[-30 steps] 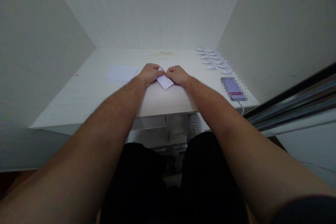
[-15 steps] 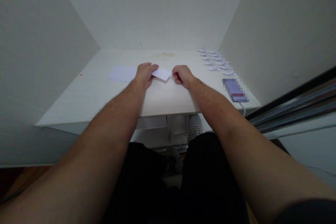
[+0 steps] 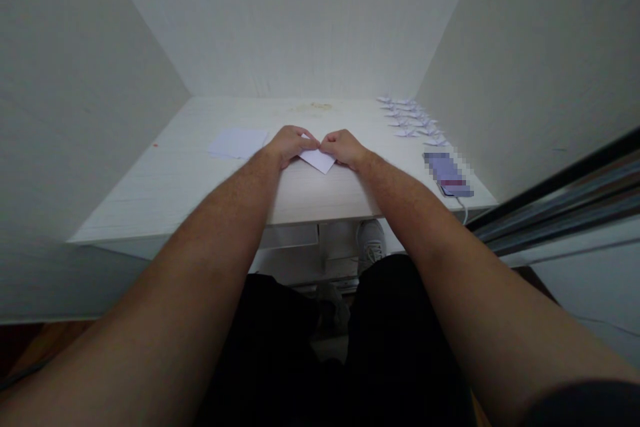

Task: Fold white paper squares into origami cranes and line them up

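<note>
A small folded sheet of white paper (image 3: 320,161) is held between my two hands above the pale tabletop, one corner pointing towards me. My left hand (image 3: 294,145) grips its left side, thumb on top. From the right, my right hand (image 3: 343,147) pinches the paper's upper edge. The fingertips of both hands nearly meet at that edge and hide part of the paper. To the left of my left hand lie flat white paper sheets (image 3: 237,143).
Several folded paper cranes (image 3: 406,121) stand in rows at the back right of the table (image 3: 200,197). Nearer the right edge lies a phone (image 3: 447,173), blurred out, with a white cable (image 3: 465,212). Walls enclose the back and sides.
My right hand has come over to the paper and now pinches it. The paper has turned so a corner points towards me, and my left hand has shifted slightly right.
</note>
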The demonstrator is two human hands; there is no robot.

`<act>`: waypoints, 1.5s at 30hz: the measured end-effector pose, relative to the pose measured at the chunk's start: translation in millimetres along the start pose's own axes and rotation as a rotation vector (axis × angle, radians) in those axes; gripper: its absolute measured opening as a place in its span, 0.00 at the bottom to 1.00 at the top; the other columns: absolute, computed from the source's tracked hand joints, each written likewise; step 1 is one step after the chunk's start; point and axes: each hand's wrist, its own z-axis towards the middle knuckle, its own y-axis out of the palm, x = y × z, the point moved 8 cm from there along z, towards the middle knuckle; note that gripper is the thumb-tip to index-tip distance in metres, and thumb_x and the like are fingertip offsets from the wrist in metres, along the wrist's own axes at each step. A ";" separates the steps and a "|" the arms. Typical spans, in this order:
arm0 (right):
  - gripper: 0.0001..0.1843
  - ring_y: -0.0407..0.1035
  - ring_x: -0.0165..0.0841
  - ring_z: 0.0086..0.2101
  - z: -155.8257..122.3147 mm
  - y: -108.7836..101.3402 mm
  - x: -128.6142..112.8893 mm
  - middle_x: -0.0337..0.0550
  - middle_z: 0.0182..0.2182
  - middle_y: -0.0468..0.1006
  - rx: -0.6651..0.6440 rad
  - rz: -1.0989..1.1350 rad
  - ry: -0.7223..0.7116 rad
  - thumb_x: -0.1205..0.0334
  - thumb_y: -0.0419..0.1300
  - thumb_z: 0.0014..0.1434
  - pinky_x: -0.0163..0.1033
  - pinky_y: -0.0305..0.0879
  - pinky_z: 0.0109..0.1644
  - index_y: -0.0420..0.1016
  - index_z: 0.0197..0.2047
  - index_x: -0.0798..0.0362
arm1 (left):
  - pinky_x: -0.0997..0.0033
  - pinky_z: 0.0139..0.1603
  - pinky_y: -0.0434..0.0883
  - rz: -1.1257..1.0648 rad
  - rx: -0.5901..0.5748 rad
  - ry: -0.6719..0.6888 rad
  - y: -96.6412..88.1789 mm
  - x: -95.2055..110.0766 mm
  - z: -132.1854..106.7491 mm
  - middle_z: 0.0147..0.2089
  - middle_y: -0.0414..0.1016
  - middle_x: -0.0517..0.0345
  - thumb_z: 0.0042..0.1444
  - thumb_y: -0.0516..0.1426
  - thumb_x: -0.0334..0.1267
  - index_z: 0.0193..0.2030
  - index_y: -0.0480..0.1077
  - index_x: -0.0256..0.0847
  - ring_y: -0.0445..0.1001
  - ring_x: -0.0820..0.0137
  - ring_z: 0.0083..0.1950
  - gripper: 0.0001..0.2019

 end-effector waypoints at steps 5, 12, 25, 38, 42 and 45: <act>0.08 0.54 0.22 0.18 1.4 -1.3 -2.3 0.33 0.15 0.62 0.011 -0.031 -0.027 0.68 0.59 0.52 0.29 0.46 0.21 0.70 0.22 0.57 | 0.71 0.26 0.62 0.042 0.037 0.023 -4.1 -1.3 2.7 0.20 0.71 0.56 0.36 0.64 0.26 0.22 0.74 0.36 0.66 0.74 0.22 0.04; 0.07 0.55 0.23 0.17 2.8 -3.7 5.6 0.33 0.15 0.63 0.031 0.124 0.020 0.70 0.58 0.49 0.29 0.46 0.19 0.67 0.21 0.55 | 0.74 0.26 0.64 -0.211 0.212 0.090 -21.5 -2.5 5.3 0.21 0.69 0.59 0.39 0.63 0.25 0.22 0.70 0.37 0.66 0.75 0.23 0.06; 0.08 0.55 0.23 0.15 9.9 -2.9 6.5 0.33 0.14 0.63 0.010 0.180 0.051 0.69 0.58 0.53 0.28 0.47 0.15 0.67 0.23 0.54 | 0.73 0.22 0.59 -0.049 0.038 -0.032 -11.9 -2.5 8.8 0.19 0.65 0.59 0.38 0.67 0.26 0.24 0.69 0.38 0.64 0.74 0.20 0.11; 0.11 0.57 0.24 0.19 13.7 -1.7 2.0 0.36 0.16 0.65 0.016 -0.019 -0.006 0.71 0.58 0.53 0.30 0.46 0.19 0.68 0.20 0.56 | 0.74 0.22 0.54 0.042 0.179 0.032 -6.9 -6.7 6.9 0.19 0.61 0.61 0.39 0.65 0.29 0.23 0.68 0.39 0.59 0.75 0.21 0.09; 0.10 0.57 0.24 0.19 13.6 -3.0 1.3 0.36 0.15 0.64 0.041 -0.022 0.002 0.71 0.58 0.52 0.30 0.46 0.19 0.69 0.21 0.56 | 0.74 0.22 0.54 0.094 0.235 0.113 -5.6 -4.4 6.1 0.19 0.62 0.60 0.41 0.63 0.29 0.21 0.68 0.40 0.60 0.74 0.23 0.07; 0.09 0.56 0.24 0.18 14.6 -2.4 1.8 0.36 0.14 0.63 0.039 -0.004 0.010 0.71 0.58 0.51 0.29 0.45 0.18 0.68 0.20 0.56 | 0.75 0.22 0.54 0.094 0.270 0.150 -6.9 -1.7 4.5 0.21 0.64 0.60 0.39 0.63 0.28 0.22 0.69 0.40 0.61 0.73 0.25 0.07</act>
